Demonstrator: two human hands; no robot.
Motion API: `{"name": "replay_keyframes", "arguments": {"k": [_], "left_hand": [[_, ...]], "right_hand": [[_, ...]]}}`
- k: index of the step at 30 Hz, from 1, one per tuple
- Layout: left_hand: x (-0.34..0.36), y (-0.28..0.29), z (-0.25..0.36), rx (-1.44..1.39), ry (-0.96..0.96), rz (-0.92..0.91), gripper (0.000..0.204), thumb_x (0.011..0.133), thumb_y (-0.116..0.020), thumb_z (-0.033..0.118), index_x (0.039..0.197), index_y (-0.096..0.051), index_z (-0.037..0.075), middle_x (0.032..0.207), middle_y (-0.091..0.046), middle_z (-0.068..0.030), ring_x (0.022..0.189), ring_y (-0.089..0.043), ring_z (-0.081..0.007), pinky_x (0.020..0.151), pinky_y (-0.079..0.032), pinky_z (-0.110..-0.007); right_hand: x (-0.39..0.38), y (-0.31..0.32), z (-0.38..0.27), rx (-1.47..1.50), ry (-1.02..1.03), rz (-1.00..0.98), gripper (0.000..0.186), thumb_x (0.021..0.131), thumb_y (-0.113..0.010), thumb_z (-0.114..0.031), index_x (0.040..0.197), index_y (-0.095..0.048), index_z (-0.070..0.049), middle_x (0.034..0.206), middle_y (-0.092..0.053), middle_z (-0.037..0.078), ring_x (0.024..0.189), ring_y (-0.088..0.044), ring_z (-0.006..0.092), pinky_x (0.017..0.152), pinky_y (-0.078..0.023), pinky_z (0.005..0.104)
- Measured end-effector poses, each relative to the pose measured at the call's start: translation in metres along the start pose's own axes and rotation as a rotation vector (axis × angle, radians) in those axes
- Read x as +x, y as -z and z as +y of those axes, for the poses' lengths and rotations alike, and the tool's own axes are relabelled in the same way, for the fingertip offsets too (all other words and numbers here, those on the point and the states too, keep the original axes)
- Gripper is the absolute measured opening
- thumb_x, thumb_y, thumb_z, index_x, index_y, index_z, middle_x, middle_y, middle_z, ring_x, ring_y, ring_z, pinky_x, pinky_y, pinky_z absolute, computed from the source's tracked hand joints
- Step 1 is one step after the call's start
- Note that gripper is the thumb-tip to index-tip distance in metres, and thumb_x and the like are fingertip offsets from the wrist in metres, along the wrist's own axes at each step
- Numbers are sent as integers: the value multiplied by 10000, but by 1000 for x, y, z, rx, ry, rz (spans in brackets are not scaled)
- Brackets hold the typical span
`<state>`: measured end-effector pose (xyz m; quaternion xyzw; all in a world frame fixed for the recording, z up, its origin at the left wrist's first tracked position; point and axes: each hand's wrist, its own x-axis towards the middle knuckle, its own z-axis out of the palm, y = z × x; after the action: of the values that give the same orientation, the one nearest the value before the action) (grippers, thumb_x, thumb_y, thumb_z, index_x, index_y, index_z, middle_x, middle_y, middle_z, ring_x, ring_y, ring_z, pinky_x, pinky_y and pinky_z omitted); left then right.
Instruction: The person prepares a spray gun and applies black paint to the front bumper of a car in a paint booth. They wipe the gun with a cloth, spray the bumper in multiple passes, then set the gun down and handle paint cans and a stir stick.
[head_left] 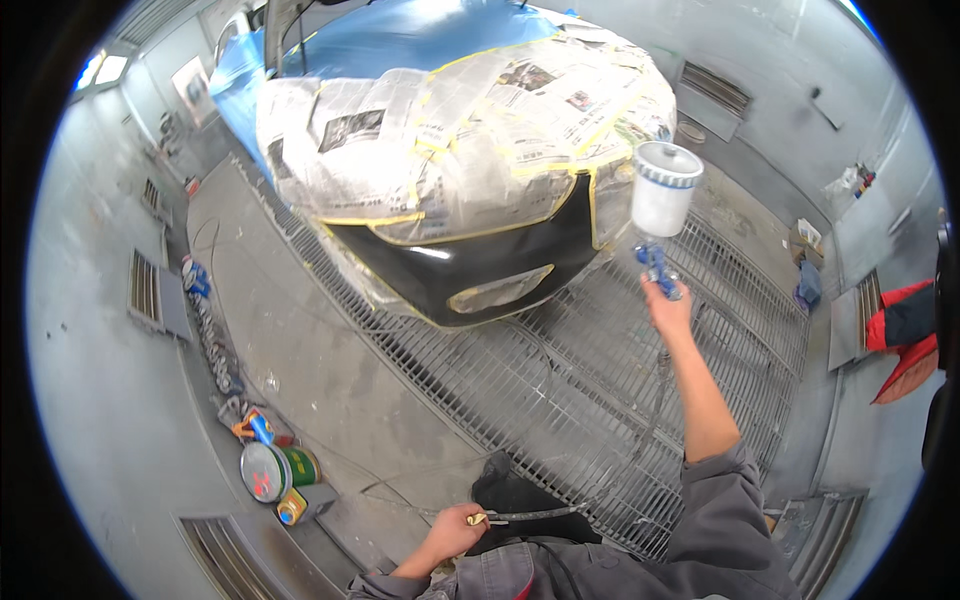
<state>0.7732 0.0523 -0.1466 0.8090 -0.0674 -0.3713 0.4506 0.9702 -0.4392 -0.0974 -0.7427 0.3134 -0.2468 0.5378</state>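
Observation:
My right hand (668, 305) is stretched out ahead and closed around the handle of a blue spray gun (656, 262). On top of the gun sits a large white paint cup (662, 195) with a lid. Low in front of my body, my left hand (455, 532) grips a dark air hose (540, 514) near a brass-coloured fitting. Ahead stands a vehicle whose black bumper (480, 265) is bare, left of the gun and apart from it. Newspaper (400, 150) and yellow tape cover the panels above the bumper.
Blue plastic film (390, 45) drapes the vehicle's far part. Metal grating (600, 370) runs across the floor, with a hose trailing over it. Along the left wall stand a green paint drum (300, 466), a small yellow can (292, 507) and other cans. Red-and-black cloth (905, 325) hangs at right.

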Motion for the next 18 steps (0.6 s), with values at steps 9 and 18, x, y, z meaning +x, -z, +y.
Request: {"name": "replay_keyframes", "arguments": {"k": [9, 18], "left_hand": [[-45, -111, -73, 60, 159, 166, 191, 826, -688, 207, 922, -752, 54, 883, -724, -159, 842, -710, -347, 773, -553, -418], [-22, -229, -161, -17, 398, 188, 245, 807, -678, 273, 926, -744, 70, 850, -716, -229, 864, -704, -429, 795, -559, -488]], "right_hand": [[-148, -94, -42, 117, 262, -553, 237, 882, -806, -233, 999, -722, -45, 776, -681, -11, 713, -591, 75, 633, -482, 279], [-183, -114, 72, -13, 186, -851, 339, 888, -808, -298, 1071, -718, -26, 865, -707, 7, 783, -628, 93, 702, -511, 279]]}}
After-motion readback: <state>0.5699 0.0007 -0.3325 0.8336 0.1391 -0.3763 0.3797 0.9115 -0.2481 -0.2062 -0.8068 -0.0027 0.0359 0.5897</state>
